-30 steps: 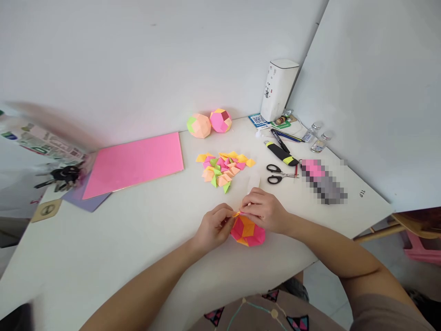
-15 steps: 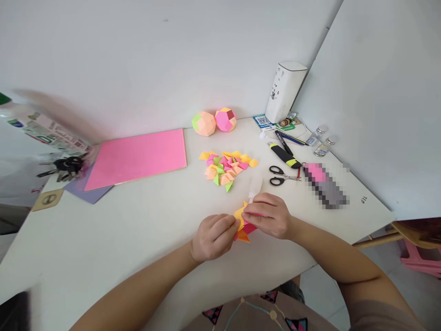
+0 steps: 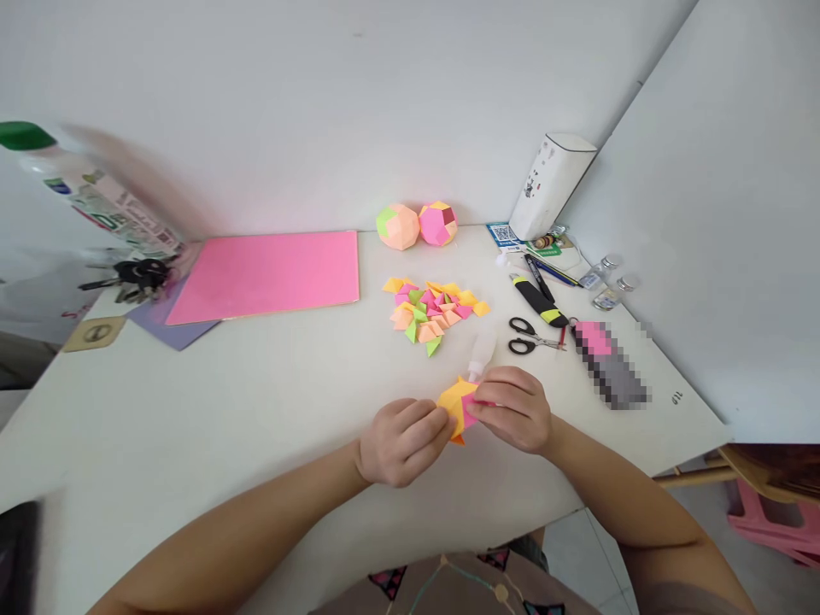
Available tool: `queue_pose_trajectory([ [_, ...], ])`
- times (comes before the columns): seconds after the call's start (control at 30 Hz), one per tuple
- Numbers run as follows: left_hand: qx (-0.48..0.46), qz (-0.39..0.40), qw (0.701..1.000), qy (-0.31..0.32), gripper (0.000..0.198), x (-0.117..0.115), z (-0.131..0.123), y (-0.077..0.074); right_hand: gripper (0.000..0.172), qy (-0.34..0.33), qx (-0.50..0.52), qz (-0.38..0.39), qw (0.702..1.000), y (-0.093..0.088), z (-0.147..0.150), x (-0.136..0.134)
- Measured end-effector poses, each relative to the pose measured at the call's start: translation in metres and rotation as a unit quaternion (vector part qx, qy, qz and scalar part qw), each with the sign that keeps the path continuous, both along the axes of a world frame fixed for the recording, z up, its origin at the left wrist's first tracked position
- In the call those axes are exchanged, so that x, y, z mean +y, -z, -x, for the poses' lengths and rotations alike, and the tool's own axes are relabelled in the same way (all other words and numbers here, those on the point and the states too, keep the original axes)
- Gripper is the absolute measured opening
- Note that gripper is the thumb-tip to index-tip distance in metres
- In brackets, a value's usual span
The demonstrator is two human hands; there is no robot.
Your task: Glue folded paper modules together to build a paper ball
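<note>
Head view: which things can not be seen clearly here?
- Folded paper piece: mostly covered by the left hand and right hand.
- Pixelated patch beside the scissors: contents unreadable.
- Bottle, head view left edge: blurred, label illegible.
- QR card: too small.

A pile of folded paper pieces (image 3: 434, 309) is lying mid-table (image 3: 224, 410). Behind it, two paper balls (image 3: 419, 225) are sitting. Left of it, a paper sheet (image 3: 269, 275) is lying; right, scissors (image 3: 533, 336); before it, both hands are meeting.
</note>
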State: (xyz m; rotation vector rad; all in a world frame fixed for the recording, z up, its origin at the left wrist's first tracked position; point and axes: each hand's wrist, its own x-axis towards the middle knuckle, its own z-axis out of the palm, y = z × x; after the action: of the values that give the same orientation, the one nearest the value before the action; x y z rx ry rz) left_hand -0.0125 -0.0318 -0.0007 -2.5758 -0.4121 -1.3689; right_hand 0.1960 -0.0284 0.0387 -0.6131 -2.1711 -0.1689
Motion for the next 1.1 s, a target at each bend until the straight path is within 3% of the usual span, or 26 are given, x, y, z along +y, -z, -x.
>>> queue_pose_trajectory([
  [0.3, -0.007, 0.034, 0.999, -0.016, 0.023, 0.001, -0.003, -0.004, 0.019, -0.013, -0.004, 0.021, 1.0, 0.002, 0.001, 0.002],
  [0.57, -0.056, 0.209, 0.976, -0.014, 0.021, 0.001, -0.01, -0.008, 0.014, -0.018, 0.019, 0.156, 0.987, -0.004, 0.008, 0.004],
  [0.7, -0.082, 0.306, 0.947, 0.054, 0.017, 0.004, -0.011, -0.014, 0.012, -0.021, 0.037, 0.213, 0.976, -0.003, 0.011, 0.003],
  [0.77, -0.096, 0.368, 0.919, 0.1, 0.016, 0.006, -0.01, -0.018, 0.012, -0.022, 0.046, 0.243, 0.969, -0.002, 0.012, 0.003],
  [0.83, -0.108, 0.458, 0.874, 0.124, 0.025, 0.007, -0.009, -0.022, 0.012, -0.02, 0.055, 0.269, 0.961, -0.001, 0.012, 0.003],
  [0.97, -0.126, 0.651, 0.737, 0.132, 0.031, 0.01, -0.009, -0.021, 0.01, -0.014, 0.071, 0.305, 0.95, 0.0, 0.011, 0.003],
  [1.1, -0.152, 0.748, 0.623, 0.17, 0.025, 0.012, -0.01, -0.016, 0.011, -0.003, 0.082, 0.319, 0.944, 0.002, 0.01, 0.004],
])
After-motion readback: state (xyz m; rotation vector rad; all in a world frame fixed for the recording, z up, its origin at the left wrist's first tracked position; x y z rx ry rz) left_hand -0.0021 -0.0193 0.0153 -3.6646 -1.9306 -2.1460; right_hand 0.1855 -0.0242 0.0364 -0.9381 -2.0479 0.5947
